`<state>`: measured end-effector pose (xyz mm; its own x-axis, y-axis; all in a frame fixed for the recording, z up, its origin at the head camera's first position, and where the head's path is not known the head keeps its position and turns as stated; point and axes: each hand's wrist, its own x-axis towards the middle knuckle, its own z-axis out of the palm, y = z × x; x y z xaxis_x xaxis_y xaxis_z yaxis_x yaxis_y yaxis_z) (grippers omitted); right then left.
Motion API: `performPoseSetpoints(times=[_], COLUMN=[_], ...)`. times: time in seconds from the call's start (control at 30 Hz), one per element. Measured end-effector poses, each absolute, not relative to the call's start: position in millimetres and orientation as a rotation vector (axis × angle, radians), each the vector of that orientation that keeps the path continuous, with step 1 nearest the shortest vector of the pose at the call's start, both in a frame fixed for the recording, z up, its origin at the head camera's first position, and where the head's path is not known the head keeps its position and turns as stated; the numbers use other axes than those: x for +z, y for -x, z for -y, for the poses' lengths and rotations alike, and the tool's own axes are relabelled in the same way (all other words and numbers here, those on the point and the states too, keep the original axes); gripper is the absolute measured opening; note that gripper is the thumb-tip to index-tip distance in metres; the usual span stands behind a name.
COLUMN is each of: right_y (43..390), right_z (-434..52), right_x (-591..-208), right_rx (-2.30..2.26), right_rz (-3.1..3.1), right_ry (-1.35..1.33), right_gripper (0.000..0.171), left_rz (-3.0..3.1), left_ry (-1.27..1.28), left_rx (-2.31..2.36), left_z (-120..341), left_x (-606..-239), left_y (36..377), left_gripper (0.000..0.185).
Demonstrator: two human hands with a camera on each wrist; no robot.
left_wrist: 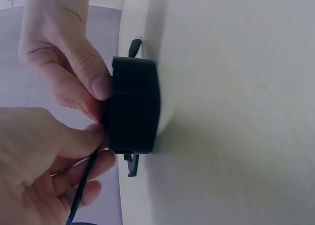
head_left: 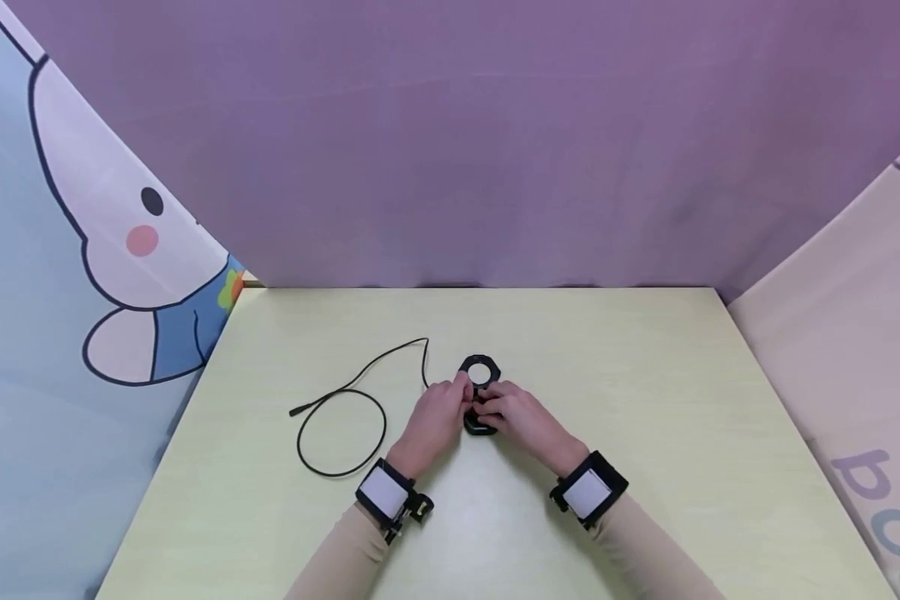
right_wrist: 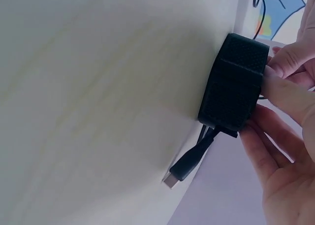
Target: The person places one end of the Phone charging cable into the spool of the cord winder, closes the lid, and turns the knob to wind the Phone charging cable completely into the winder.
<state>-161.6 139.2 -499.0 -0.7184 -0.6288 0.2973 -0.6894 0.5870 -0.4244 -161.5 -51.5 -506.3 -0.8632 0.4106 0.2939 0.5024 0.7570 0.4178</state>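
Gripping: both hands meet on one small black device [head_left: 480, 398] near the middle of the counter [head_left: 645, 400].
Device: a black block [left_wrist: 134, 107] standing on the counter, with a ring-shaped part [head_left: 480, 370] at its far end whose middle shows pale.
Left hand [head_left: 437, 419]: its thumb and fingers [left_wrist: 74, 141] are curled and pinch the block's side, a thin black cable [left_wrist: 81, 190] passing between them.
Right hand [head_left: 521, 419]: its fingers [right_wrist: 285, 94] are curled against the block's other side, pinching it.
Cable: it runs from the device leftward, bends by the far side, then lies in a loose loop [head_left: 341, 433] on the counter, its free end [head_left: 295, 411] lying at the left.
Short plug [right_wrist: 189, 163]: a stubby black lead sticks out beneath the block, its metal tip touching the counter.
Wrists: each carries a black band with a white panel [head_left: 384, 492].
Surroundings: purple cloth [head_left: 495, 142] behind the counter, a cartoon print [head_left: 120, 242] at the left.
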Motion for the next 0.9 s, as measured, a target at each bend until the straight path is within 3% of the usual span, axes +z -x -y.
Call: performPoseSetpoints(times=[0.6, 0.9], right_y=[165, 164], right_z=[-141, -136], right_x=[-499, -495], right_rx=[0.770, 0.656], right_rz=[2.710, 2.680], right_ry=[-1.168, -1.200], right_gripper=[0.008, 0.004], left_rz=[2.877, 2.700], left_ry=[0.629, 0.713], left_rx=[-0.732, -0.686], left_z=[43, 49], left_x=[-501, -513], left_y=[166, 162], left_gripper=[0.032, 0.025])
